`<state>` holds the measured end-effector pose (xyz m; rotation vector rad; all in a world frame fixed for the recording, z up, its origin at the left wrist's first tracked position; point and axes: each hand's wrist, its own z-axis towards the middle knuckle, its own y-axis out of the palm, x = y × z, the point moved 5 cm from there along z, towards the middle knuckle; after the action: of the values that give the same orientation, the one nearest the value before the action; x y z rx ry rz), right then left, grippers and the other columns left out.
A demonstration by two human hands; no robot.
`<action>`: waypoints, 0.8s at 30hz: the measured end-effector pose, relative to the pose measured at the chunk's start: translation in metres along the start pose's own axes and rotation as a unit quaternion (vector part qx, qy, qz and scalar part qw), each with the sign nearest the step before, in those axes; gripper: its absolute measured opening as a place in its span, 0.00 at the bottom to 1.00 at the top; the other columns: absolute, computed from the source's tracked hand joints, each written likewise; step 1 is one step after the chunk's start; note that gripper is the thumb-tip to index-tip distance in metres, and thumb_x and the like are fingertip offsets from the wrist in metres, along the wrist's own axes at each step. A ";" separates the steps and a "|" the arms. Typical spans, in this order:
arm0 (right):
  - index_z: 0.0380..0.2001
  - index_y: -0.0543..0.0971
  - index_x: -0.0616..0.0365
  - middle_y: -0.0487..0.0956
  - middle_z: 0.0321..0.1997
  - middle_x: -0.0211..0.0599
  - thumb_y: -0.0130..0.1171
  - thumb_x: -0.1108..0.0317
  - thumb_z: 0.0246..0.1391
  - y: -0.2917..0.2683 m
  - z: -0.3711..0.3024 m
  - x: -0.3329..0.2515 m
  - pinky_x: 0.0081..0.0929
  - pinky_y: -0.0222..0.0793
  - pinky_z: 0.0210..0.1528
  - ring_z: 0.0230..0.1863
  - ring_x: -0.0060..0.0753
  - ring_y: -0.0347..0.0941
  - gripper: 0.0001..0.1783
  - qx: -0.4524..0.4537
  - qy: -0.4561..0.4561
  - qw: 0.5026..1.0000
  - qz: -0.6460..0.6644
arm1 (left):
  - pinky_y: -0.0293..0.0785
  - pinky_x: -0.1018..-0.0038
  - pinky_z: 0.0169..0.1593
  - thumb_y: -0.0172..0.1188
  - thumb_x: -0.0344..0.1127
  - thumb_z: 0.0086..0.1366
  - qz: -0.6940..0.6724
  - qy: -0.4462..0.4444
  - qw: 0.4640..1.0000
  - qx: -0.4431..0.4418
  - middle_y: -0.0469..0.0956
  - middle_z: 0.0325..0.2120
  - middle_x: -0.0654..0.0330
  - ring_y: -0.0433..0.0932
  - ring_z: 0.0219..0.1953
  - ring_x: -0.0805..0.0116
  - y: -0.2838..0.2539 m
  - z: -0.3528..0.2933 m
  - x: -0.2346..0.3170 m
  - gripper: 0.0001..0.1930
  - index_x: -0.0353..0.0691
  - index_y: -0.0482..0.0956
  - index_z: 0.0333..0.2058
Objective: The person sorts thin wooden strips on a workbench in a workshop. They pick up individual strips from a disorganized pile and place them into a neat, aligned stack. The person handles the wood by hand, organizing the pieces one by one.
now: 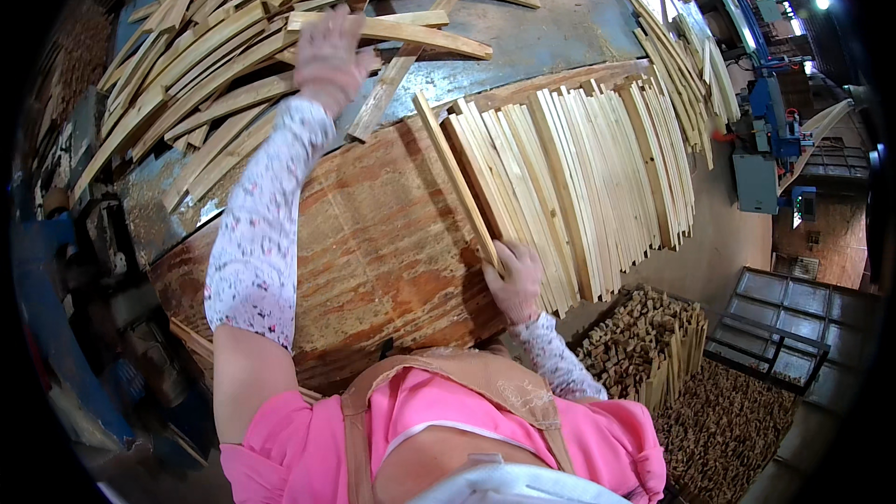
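Observation:
My right hand (516, 282) is closed around the near end of a wooden strip (455, 177), which slants away from me to the left of a row of strips. My left hand (331, 58) is stretched out over the far left pile of curved wooden strips (224, 47). Its fingers look extended and apart, though slightly blurred, and I see nothing gripped in them. Close to its fingers lies a curved strip (420, 33). The row of pale strips (588, 177) lies side by side on a worn brown wooden board (373, 243).
A grey metal tabletop (523, 33) extends beyond the board, with more strips (667, 75) at the far right. Bundled wood pieces (644, 336) stand at the lower right, beside a dark metal frame (770, 327). Blue machinery (770, 121) is at the right.

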<state>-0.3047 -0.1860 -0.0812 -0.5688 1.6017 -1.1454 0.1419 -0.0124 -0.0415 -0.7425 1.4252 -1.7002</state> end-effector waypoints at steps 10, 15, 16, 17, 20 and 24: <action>0.68 0.76 0.55 0.78 0.65 0.53 0.74 0.66 0.49 0.034 -0.056 0.065 0.55 0.71 0.68 0.64 0.62 0.73 0.40 0.123 -0.023 0.982 -0.144 | 0.82 0.53 0.42 0.61 0.55 0.66 0.011 -0.048 0.999 0.018 0.86 0.32 0.55 0.86 0.38 0.51 -0.014 -0.031 -0.048 0.20 0.43 0.88 0.37; 0.71 0.74 0.51 0.75 0.68 0.59 0.70 0.61 0.57 0.025 -0.065 0.059 0.52 0.70 0.68 0.67 0.64 0.71 0.38 0.048 0.123 0.988 -0.082 | 0.77 0.55 0.50 0.69 0.56 0.62 -0.183 -0.224 0.938 0.191 0.85 0.38 0.55 0.83 0.45 0.48 -0.057 -0.287 -0.079 0.21 0.46 0.86 0.43; 0.72 0.73 0.51 0.74 0.68 0.60 0.70 0.61 0.60 0.026 -0.066 0.072 0.54 0.69 0.69 0.67 0.64 0.70 0.37 0.076 0.047 0.992 -0.093 | 0.77 0.55 0.51 0.70 0.54 0.63 -0.244 -0.319 0.908 0.119 0.84 0.39 0.53 0.82 0.47 0.49 -0.072 -0.338 -0.089 0.22 0.44 0.86 0.46; 0.72 0.73 0.51 0.74 0.67 0.60 0.70 0.61 0.60 0.025 -0.061 0.067 0.54 0.69 0.68 0.67 0.64 0.70 0.37 0.070 0.026 0.992 -0.099 | 0.77 0.55 0.52 0.70 0.52 0.64 -0.304 -0.407 0.860 0.050 0.83 0.39 0.51 0.82 0.48 0.50 -0.088 -0.396 -0.095 0.23 0.42 0.85 0.48; 0.71 0.73 0.54 0.74 0.67 0.62 0.70 0.63 0.61 0.010 -0.031 0.006 0.54 0.68 0.68 0.66 0.64 0.70 0.36 0.076 -0.036 0.990 -0.110 | 0.78 0.57 0.52 0.74 0.47 0.63 -0.250 -0.596 0.754 0.121 0.84 0.40 0.51 0.83 0.47 0.49 -0.107 -0.564 -0.077 0.20 0.41 0.85 0.48; 0.70 0.75 0.56 0.76 0.65 0.61 0.71 0.64 0.60 0.023 0.014 -0.061 0.53 0.69 0.68 0.65 0.63 0.72 0.35 0.015 -0.159 0.986 -0.049 | 0.78 0.54 0.53 0.75 0.52 0.60 -0.182 -0.733 0.643 0.128 0.82 0.43 0.48 0.81 0.49 0.44 -0.088 -0.718 -0.026 0.25 0.38 0.82 0.45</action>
<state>-0.2660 -0.1323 -0.0732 -0.7764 1.2926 -1.0863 -0.4569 0.3902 -0.0981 -1.7086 -0.1502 -0.8393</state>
